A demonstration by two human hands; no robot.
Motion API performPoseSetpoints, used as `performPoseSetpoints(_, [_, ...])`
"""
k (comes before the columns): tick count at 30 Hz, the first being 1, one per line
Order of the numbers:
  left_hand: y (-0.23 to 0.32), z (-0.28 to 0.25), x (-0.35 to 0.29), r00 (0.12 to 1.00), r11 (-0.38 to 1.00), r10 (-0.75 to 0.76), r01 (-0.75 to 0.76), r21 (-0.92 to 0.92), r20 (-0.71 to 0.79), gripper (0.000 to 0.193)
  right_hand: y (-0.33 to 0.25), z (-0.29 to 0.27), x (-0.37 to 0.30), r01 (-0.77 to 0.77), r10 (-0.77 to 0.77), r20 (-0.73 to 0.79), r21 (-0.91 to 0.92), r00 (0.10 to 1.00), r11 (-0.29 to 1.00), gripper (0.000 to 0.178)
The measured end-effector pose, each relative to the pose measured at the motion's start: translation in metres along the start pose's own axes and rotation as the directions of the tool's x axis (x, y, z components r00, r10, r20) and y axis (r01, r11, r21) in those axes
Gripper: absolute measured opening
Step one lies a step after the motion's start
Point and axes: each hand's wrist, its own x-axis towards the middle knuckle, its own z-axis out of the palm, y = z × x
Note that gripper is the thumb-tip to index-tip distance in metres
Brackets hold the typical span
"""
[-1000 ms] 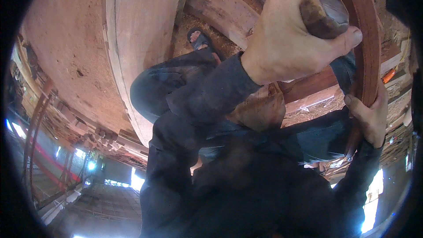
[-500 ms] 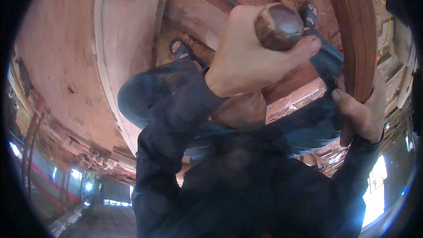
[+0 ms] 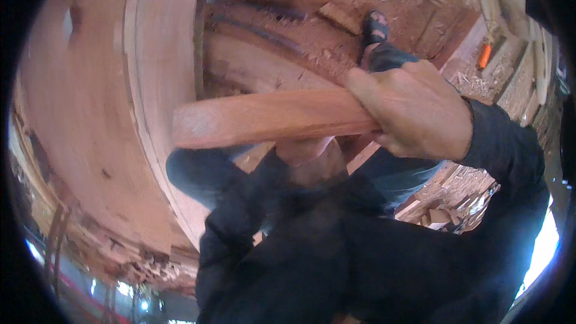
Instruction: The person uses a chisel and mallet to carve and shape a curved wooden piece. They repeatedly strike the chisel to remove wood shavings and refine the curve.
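Note:
A reddish-brown length of wood [image 3: 270, 117] lies crosswise in front of me, its broad end toward the left. My right hand [image 3: 414, 108] is closed around its right end, knuckles up. Behind and below the wood, a small part of my left hand [image 3: 300, 150] shows. Its fingers are hidden, and whether it holds anything does not show.
On the left stands a large curved wooden panel [image 3: 90, 102] with a pale edge strip. Planks [image 3: 258, 63] and offcuts [image 3: 339, 18] lie on the reddish ground beyond my knees. An orange-handled tool [image 3: 485, 55] rests among boards at right, and shavings [image 3: 462, 186] are scattered nearby.
The wood has swung from upright at the right to crosswise before me, my right hand moving inward with it. My left hand, earlier gripping a round-ended dark wooden handle, has dropped behind the wood.

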Motion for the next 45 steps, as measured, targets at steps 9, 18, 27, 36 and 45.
performPoseSetpoints(9, [-0.014,-0.01,-0.049,0.975,0.993,-0.105,0.112,-0.027,0.195,0.057,-0.009,0.048,-0.012,0.042,-0.019,-0.248,0.088,0.969,0.995,0.053])
performPoseSetpoints(18, [-0.088,0.0,-0.05,0.968,0.944,-0.012,-0.071,0.321,0.251,0.035,0.001,0.028,-0.024,-0.018,0.047,-0.205,0.14,0.978,0.99,0.055])
performPoseSetpoints(27, [0.028,-0.053,0.1,0.952,0.88,-0.186,0.272,-0.39,0.244,0.04,0.036,0.033,-0.035,-0.204,0.442,-0.325,0.563,0.836,0.801,0.074])
performPoseSetpoints(36, [0.021,-0.043,0.106,0.97,0.772,-0.2,0.244,-0.587,0.14,0.019,0.049,0.036,-0.007,-0.243,0.536,-0.219,0.71,0.816,0.661,0.074])
performPoseSetpoints(45, [0.041,-0.04,0.088,0.821,0.622,-0.542,0.534,-0.572,0.178,0.017,0.044,0.023,0.016,-0.218,0.42,-0.157,0.666,0.894,0.713,0.086])
